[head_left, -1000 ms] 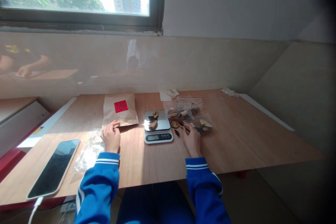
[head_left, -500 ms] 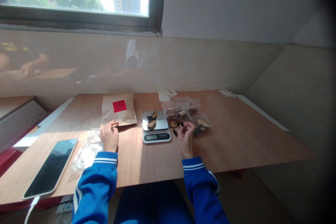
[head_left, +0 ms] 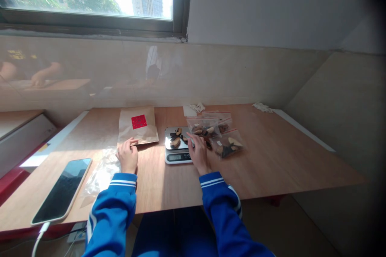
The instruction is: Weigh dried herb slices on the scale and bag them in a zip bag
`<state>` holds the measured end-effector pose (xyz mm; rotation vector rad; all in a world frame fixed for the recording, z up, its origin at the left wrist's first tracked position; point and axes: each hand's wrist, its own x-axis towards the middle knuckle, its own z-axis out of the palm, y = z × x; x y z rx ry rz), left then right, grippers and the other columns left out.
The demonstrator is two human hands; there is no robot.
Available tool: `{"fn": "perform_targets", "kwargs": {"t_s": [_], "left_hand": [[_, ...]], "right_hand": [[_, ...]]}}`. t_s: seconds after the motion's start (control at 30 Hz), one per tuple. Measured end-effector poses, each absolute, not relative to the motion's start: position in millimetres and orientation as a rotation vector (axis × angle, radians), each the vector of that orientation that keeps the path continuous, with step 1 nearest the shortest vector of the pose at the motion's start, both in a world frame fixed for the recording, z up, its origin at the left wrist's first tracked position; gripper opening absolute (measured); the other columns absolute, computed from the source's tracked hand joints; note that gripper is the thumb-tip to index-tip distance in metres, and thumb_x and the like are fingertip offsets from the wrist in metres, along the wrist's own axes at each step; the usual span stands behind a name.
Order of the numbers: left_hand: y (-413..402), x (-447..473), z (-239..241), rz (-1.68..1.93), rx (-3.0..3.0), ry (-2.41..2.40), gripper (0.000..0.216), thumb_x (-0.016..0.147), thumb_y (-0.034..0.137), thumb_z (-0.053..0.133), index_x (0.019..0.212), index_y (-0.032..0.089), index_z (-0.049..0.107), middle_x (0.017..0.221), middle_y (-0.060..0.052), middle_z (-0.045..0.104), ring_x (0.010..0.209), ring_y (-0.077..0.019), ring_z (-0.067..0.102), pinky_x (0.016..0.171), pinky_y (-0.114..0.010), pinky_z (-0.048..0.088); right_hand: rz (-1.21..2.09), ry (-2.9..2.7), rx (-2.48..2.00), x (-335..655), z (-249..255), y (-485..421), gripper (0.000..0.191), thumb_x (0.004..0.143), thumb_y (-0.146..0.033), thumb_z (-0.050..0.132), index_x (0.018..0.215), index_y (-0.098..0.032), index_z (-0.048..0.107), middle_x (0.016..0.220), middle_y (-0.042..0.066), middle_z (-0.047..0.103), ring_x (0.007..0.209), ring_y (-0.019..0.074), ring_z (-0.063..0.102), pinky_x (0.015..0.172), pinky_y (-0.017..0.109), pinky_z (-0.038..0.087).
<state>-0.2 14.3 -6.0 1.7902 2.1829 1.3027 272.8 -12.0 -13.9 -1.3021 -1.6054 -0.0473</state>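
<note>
A white kitchen scale [head_left: 169, 158] with a steel plate stands on the table, bearing several brown and dark dried slices [head_left: 175, 142]. My right hand [head_left: 198, 152] is over the scale's right side, fingers apart, its tips beside a dark slice [head_left: 184, 138] on the plate. It hides part of the display and the loose pieces to its right. My left hand [head_left: 128, 156] lies open, fingers loosely bent, between the brown paper bag [head_left: 126, 128] with a red label and a crumpled clear plastic bag [head_left: 104, 172].
Right of the scale lie zip bags of dried slices, the nearest zip bag [head_left: 227, 144] closest to me. A phone [head_left: 62, 192] on a white cable [head_left: 40, 235] occupies the left. Crumpled tissue [head_left: 197, 108] and another tissue [head_left: 262, 107] sit against the tiled wall [head_left: 229, 76].
My right hand has moved left from the loose pieces to the scale, and another dark slice now shows on the plate. My left hand has stayed put; the view shifted slightly.
</note>
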Motion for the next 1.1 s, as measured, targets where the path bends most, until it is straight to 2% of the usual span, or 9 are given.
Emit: {"fn": "perform_targets", "kwargs": {"t_s": [0.13, 0.33, 0.47, 0.6, 0.73, 0.8, 0.9, 1.03, 1.1], "left_hand": [[13.8, 0.4, -4.8, 1.299, 1.791, 2.185, 0.031, 0.081, 0.013, 0.041, 0.094, 0.02, 0.068, 0.121, -0.006, 0.065, 0.115, -0.0278, 0.051, 0.099, -0.044, 0.036], [3.3, 5.1, 7.2, 1.607, 1.876, 2.072, 0.032, 0.081, 0.01, 0.037, 0.089, 0.018, 0.067, 0.113, -0.006, 0.068, 0.108, -0.0205, 0.059, 0.1, -0.037, 0.038], [-13.6, 6.0, 10.5, 1.796, 1.989, 2.014, 0.031, 0.081, 0.011, 0.036, 0.077, 0.019, 0.066, 0.097, -0.006, 0.071, 0.098, -0.0192, 0.062, 0.093, -0.035, 0.043], [-37.1, 4.5, 8.8, 1.843, 2.187, 1.925, 0.032, 0.082, 0.017, 0.041, 0.062, 0.023, 0.065, 0.079, -0.004, 0.07, 0.078, -0.0192, 0.062, 0.084, -0.036, 0.044], [-62.7, 10.4, 12.9, 1.707, 2.376, 1.839, 0.031, 0.08, 0.018, 0.043, 0.057, 0.024, 0.063, 0.075, -0.003, 0.069, 0.073, -0.0187, 0.061, 0.08, -0.037, 0.042], [-73.9, 15.1, 16.3, 1.603, 2.322, 1.928, 0.029, 0.079, 0.016, 0.042, 0.064, 0.023, 0.065, 0.078, -0.003, 0.068, 0.077, -0.0193, 0.062, 0.082, -0.037, 0.041], [-86.3, 15.9, 17.8, 1.443, 2.119, 2.136, 0.029, 0.081, 0.015, 0.039, 0.084, 0.023, 0.067, 0.093, -0.006, 0.067, 0.09, -0.0233, 0.06, 0.086, -0.04, 0.041], [-93.8, 0.0, 9.4, 1.05, 1.768, 2.481, 0.031, 0.083, 0.024, 0.044, 0.108, 0.022, 0.062, 0.113, -0.013, 0.062, 0.101, -0.0327, 0.055, 0.088, -0.052, 0.041], [-94.8, -8.5, 3.9, 0.89, 1.702, 2.561, 0.033, 0.085, 0.029, 0.046, 0.113, 0.02, 0.06, 0.119, -0.015, 0.06, 0.106, -0.0357, 0.052, 0.09, -0.057, 0.039]], "right_hand": [[-0.062, -1.467, -1.381, 284.4, -16.9, -18.0, 0.038, 0.1, -0.027, 0.028, 0.109, -0.017, 0.063, 0.104, 0.011, 0.067, 0.099, 0.0212, 0.057, 0.088, 0.036, 0.041], [-0.16, -1.339, -1.475, 290.6, -17.7, -23.5, 0.032, 0.097, -0.025, 0.032, 0.088, -0.019, 0.062, 0.089, 0.008, 0.064, 0.089, 0.0212, 0.056, 0.086, 0.036, 0.039], [-0.205, -1.293, -1.526, 290.4, -18.6, -22.4, 0.03, 0.096, -0.023, 0.035, 0.081, -0.019, 0.061, 0.084, 0.008, 0.062, 0.086, 0.0215, 0.054, 0.085, 0.036, 0.038], [-0.195, -1.275, -1.563, 292.4, -22.7, -17.5, 0.032, 0.096, -0.023, 0.033, 0.091, -0.017, 0.064, 0.092, 0.01, 0.064, 0.092, 0.0223, 0.054, 0.087, 0.037, 0.038], [-0.175, -1.283, -1.559, 295.0, -29.0, -12.3, 0.037, 0.098, -0.026, 0.03, 0.105, -0.014, 0.065, 0.107, 0.014, 0.064, 0.103, 0.0235, 0.054, 0.092, 0.04, 0.038], [-0.16, -1.286, -1.564, 295.9, -32.2, -10.9, 0.04, 0.099, -0.027, 0.028, 0.109, -0.014, 0.064, 0.11, 0.015, 0.064, 0.107, 0.0238, 0.054, 0.094, 0.041, 0.037], [-0.152, -1.292, -1.576, 296.2, -35.9, -10.2, 0.042, 0.099, -0.028, 0.027, 0.115, -0.013, 0.063, 0.116, 0.017, 0.064, 0.113, 0.0245, 0.052, 0.097, 0.043, 0.036], [-0.16, -1.281, -1.601, 295.2, -37.3, -10.8, 0.044, 0.098, -0.03, 0.026, 0.119, -0.013, 0.061, 0.121, 0.018, 0.062, 0.118, 0.0267, 0.049, 0.099, 0.049, 0.035], [-0.16, -1.262, -1.607, 294.6, -36.5, -11.4, 0.045, 0.098, -0.031, 0.026, 0.119, -0.013, 0.061, 0.121, 0.019, 0.061, 0.118, 0.0272, 0.049, 0.098, 0.05, 0.035]]}}
